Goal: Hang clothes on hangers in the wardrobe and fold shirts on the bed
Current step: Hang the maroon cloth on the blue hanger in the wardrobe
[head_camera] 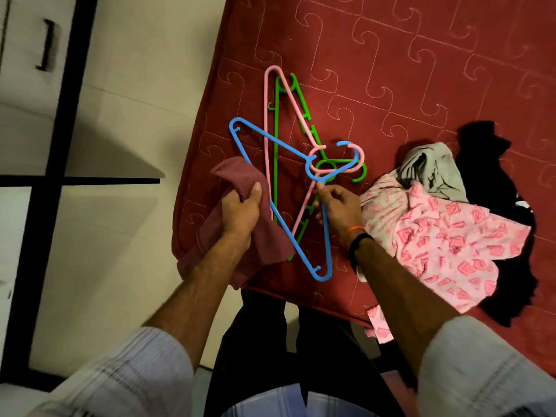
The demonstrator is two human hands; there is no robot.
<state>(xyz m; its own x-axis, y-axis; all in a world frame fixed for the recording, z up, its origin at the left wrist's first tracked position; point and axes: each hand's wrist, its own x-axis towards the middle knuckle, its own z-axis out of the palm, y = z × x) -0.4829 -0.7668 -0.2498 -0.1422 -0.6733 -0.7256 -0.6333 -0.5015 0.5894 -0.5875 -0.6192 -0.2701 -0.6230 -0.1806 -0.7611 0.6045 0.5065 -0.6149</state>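
Left hand (240,212) grips a maroon garment (237,176) at the bed (391,70) edge. Right hand (340,206) pinches the blue hanger (270,139) near its neck. It is tangled with pink (267,115) and green (276,145) hangers. Beyond, a clothes heap (445,230) lies unsorted (nothing hung or folded yet, apparently); the wardrobe (33,40) stands left.
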